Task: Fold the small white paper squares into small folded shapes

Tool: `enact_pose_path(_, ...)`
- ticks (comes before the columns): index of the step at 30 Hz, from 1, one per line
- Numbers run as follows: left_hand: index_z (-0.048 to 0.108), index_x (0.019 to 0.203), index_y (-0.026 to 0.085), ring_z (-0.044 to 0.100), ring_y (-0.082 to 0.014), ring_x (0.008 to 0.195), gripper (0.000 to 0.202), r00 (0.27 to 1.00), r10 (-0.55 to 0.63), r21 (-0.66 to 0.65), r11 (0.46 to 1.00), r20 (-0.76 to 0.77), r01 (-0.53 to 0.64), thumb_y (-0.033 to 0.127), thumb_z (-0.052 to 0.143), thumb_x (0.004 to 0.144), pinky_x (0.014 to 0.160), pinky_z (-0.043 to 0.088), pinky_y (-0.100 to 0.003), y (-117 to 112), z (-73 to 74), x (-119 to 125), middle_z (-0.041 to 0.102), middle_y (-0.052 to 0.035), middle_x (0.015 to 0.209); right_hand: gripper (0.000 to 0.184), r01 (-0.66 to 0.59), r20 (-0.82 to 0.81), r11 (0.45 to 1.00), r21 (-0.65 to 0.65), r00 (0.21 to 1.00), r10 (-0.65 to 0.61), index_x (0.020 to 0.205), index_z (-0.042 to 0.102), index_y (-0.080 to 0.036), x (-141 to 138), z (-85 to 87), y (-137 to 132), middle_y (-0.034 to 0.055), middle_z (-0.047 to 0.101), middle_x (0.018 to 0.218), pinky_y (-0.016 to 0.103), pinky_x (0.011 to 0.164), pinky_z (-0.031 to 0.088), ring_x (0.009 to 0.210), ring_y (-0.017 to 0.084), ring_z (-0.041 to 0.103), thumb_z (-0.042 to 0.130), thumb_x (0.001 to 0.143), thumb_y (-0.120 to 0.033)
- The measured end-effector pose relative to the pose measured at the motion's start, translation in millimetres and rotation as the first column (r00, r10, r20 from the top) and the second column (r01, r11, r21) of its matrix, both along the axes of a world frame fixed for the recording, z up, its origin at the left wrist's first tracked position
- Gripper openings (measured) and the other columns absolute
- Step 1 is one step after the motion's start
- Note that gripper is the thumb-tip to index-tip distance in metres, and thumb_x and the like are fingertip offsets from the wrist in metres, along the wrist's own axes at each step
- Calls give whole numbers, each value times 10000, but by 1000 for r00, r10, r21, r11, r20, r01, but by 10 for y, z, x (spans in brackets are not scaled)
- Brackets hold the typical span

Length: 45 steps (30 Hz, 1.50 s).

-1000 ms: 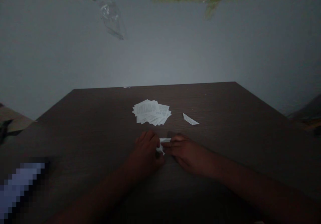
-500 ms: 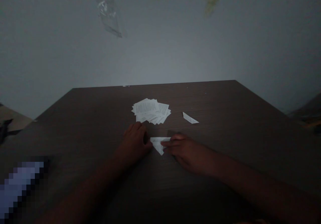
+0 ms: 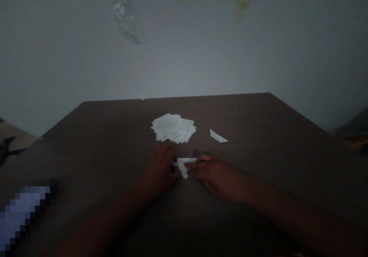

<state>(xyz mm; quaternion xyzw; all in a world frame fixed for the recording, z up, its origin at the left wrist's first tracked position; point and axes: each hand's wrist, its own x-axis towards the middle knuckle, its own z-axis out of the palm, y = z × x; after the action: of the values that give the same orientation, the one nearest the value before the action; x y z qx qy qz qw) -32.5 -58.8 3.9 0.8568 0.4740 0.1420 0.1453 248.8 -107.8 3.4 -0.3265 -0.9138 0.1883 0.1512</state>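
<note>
Between my hands, a small folded piece of printed paper (image 3: pixel 183 168) lies on the dark wooden table (image 3: pixel 115 124), its lower corner pointing toward me. My left hand (image 3: pixel 162 167) is closed at the paper's left edge, thumb and fingers curled over it and hiding that corner. From the other side my right hand (image 3: pixel 211 172) presses on the paper, its index finger laid across the middle and its other fingers on the right end, which they cover.
Behind the hands lies a fanned pile of printed paper pieces (image 3: pixel 172 126). To its right is a folded paper strip (image 3: pixel 218 136). A pixelated, blurred-out object (image 3: pixel 23 207) sits at the near left. A pale wall (image 3: pixel 184 57) rises behind the table.
My left hand has moved right and slightly toward me, onto the paper's left corner, covering more of it. My right hand has stayed in place.
</note>
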Motion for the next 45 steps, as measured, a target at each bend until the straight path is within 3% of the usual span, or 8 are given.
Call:
enact_pose_path(7, 572, 931, 284, 714, -335, 1095, 256, 995, 90, -22, 996, 47, -89, 146, 787, 951, 1034, 626, -496, 249, 26, -132, 728, -69, 1111, 464, 2, 24, 1000, -3, 1000, -2, 1538, 904, -216, 13, 25, -14, 137, 844, 1748, 529, 1333, 623, 1421, 311, 836, 664, 1182, -40)
enact_pose_path(13, 695, 1043, 257, 765, -356, 1210, 143, 995, -56, -18, 998, 77, 58, 143, 769, 1002, 1094, 661, -503, -10, 41, 46, 779, -105, 1251, 386, 14, 14, 1000, 17, 1000, -14, 1512, 897, -199, -27, -21, -70, 179, 883, 1638, 554, 1430, 560, 1628, 333, 758, 691, 1207, -85)
enact_pose_path(17, 807, 1190, 235, 804, -356, 1201, 159, 981, -190, -51, 981, -36, 188, 148, 778, 1061, 1098, 669, -521, -201, 62, 176, 824, -109, 1271, 321, 56, 20, 994, 90, 998, -58, 1414, 904, -180, -78, -67, -147, 190, 891, 1571, 562, 1272, 692, 1401, 356, 845, 722, 1168, -81)
enact_pose_path(25, 931, 1317, 270, 811, -394, 1381, 356, 967, -223, -57, 974, -126, 218, 45, 721, 1139, 1199, 628, -561, -196, 180, 220, 892, -113, 1412, 384, 105, -122, 984, 145, 989, -87, 1397, 894, -204, -18, -42, -175, 130, 936, 1247, 464, 1060, 775, 1154, 305, 895, 644, 1146, -55)
enact_pose_path(31, 935, 1252, 234, 855, -338, 1286, 468, 943, -325, -89, 944, -78, 318, -51, 603, 1086, 1198, 645, -480, -110, 143, 199, 920, -104, 1363, 444, 99, -155, 970, 222, 986, -65, 1511, 862, -231, 79, -120, -17, 176, 887, 1561, 587, 1276, 712, 1480, 349, 826, 638, 1162, -75)
enact_pose_path(34, 937, 1279, 240, 861, -331, 1313, 523, 948, -319, -63, 946, -21, 317, -63, 572, 1060, 1235, 654, -471, -51, 112, 137, 927, -88, 1392, 510, 107, -95, 981, 164, 991, -92, 1615, 828, -240, 77, -125, -1, 161, 897, 1539, 587, 1275, 709, 1426, 338, 841, 671, 1156, -80)
enact_pose_path(42, 937, 1354, 265, 797, -382, 1450, 275, 958, -281, -21, 960, -60, 280, 198, 845, 1103, 1304, 612, -576, -47, 161, 19, 894, -102, 1475, 330, 96, -83, 989, 112, 993, -87, 1483, 879, -211, 54, -113, -36, 122, 930, 1303, 487, 1185, 722, 1214, 294, 876, 739, 1195, -133)
enact_pose_path(45, 928, 1431, 255, 766, -431, 1528, 371, 954, -291, -85, 955, -70, 285, 312, 968, 1066, 1334, 593, -653, -52, 206, 2, 865, -126, 1580, 333, 110, -105, 989, 98, 989, -99, 1497, 881, -240, 69, -152, -4, 105, 933, 1293, 501, 1198, 707, 1233, 295, 867, 783, 1192, -149)
